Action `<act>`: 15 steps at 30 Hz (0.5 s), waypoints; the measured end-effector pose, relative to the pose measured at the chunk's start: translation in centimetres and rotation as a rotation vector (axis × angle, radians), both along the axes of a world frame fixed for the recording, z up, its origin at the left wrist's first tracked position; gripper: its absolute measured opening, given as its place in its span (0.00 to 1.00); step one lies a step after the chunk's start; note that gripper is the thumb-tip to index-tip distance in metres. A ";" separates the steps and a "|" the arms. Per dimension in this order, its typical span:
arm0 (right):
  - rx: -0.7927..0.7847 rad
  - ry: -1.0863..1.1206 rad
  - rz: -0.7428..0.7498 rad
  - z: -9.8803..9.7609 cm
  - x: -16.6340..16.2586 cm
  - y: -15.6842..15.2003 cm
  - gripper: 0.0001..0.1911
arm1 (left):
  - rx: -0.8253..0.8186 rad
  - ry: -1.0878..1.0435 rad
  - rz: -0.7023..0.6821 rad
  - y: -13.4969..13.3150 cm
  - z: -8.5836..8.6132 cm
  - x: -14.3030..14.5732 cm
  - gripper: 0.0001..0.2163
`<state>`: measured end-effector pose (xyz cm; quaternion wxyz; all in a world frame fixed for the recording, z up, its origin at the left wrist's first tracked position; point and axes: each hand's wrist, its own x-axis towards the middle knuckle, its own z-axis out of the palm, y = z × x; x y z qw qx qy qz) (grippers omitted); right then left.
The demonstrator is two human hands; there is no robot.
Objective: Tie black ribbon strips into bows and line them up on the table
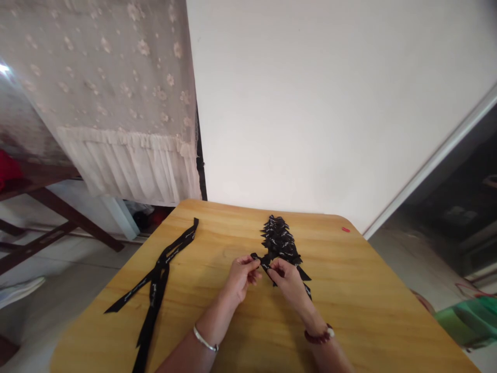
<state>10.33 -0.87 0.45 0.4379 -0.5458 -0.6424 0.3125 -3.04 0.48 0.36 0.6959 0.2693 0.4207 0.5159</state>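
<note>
Between my two hands is a black ribbon bow [264,262] with pale lettering. My left hand [241,277] pinches its left loop between thumb and fingertips. On the other side, my right hand [286,281] grips the bow near its middle, fingers closed and partly covering it. Just beyond, a row of finished-looking black bows [277,235] runs toward the far table edge, overlapping one another. Several loose lengths of black printed ribbon [159,269] lie crossed over each other at the left.
The wooden table [217,233] has rounded corners and meets a white wall [310,103]. A small red item [345,229] lies near the far right corner. A lace curtain [128,93] hangs at the left, and something green [468,318] stands beyond the right edge.
</note>
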 end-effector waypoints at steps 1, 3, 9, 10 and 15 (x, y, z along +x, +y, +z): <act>0.001 -0.024 -0.006 -0.1 0.0 0.0 0.08 | -0.005 0.005 0.001 0.0 0.0 0.0 0.09; 0.006 -0.067 -0.014 -0.3 0.0 -0.1 0.08 | -0.029 -0.022 -0.009 0.0 0.1 0.1 0.08; 0.037 -0.054 0.011 -0.7 0.1 0.0 0.07 | -0.078 -0.115 -0.018 -0.1 0.4 0.2 0.07; 0.037 -0.027 0.009 -0.7 0.1 0.1 0.07 | -0.072 -0.111 -0.020 -0.1 0.4 0.2 0.06; -0.046 0.156 -0.026 -1.0 0.5 0.6 0.13 | -0.044 -0.073 -0.048 -0.1 0.3 0.3 0.03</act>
